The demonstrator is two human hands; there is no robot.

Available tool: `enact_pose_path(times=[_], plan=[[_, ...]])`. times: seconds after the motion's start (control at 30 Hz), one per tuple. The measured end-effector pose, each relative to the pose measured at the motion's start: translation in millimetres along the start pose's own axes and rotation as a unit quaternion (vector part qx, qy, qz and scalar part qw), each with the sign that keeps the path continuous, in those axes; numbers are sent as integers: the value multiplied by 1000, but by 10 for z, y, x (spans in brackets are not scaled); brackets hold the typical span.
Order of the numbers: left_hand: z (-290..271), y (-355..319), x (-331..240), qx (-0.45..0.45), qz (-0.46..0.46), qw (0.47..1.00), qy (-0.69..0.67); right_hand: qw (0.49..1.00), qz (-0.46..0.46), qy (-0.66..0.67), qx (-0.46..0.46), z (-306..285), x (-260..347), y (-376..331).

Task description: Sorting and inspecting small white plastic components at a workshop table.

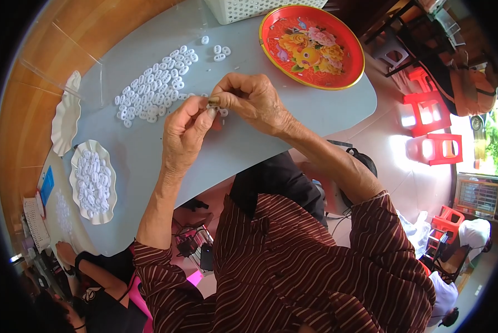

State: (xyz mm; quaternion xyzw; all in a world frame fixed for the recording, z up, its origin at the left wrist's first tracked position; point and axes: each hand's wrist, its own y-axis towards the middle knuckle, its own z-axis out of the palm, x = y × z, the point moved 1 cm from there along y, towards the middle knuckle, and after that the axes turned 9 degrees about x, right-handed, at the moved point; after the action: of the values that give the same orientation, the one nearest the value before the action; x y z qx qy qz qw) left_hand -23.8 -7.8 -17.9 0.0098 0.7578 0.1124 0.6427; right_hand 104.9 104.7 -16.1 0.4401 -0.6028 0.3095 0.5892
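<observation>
Both hands meet over the grey table point(249, 141), fingertips close together. My left hand point(184, 133) is closed in a pinch, and my right hand point(255, 102) pinches at the same spot from the other side. What they hold between the fingertips is too small and too covered to make out. Just beyond my left hand spreads a cluster of small white oval pieces point(152, 89) with dark holes or marks. Close under the fingertips lie a few more such pieces, partly hidden. Several others point(221, 51) sit apart, farther back.
A red round tray point(278, 65) with a flower pattern stands at the far right, a white perforated basket point(227, 12) behind it. On the left, a scalloped white dish point(109, 213) holds white pieces; another dish point(66, 119) rests beyond. Another person's hand point(66, 252) reaches in lower left.
</observation>
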Motion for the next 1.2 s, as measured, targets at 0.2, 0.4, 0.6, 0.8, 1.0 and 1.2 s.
enact_pose_path(times=[0.2, 0.4, 0.6, 0.8, 1.0, 1.2], plan=[[4, 2, 55, -34, 18, 999, 23, 997, -6, 11, -80, 165, -15, -7], [-52, 9, 85, -27, 4, 1000, -2, 998, -20, 24, -55, 91, -18, 30], [-63, 16, 126, -28, -11, 1000, 8, 999, -15, 24, -17, 50, -93, -3], [-6, -54, 121, -37, -13, 998, 43, 996, -5, -68, -51, 104, -17, -52], [112, 28, 107, -47, 16, 999, -11, 997, -19, 5, -80, 42, -70, -107], [39, -28, 105, -61, 45, 997, -4, 998, -17, 22, -54, 100, -51, -45]])
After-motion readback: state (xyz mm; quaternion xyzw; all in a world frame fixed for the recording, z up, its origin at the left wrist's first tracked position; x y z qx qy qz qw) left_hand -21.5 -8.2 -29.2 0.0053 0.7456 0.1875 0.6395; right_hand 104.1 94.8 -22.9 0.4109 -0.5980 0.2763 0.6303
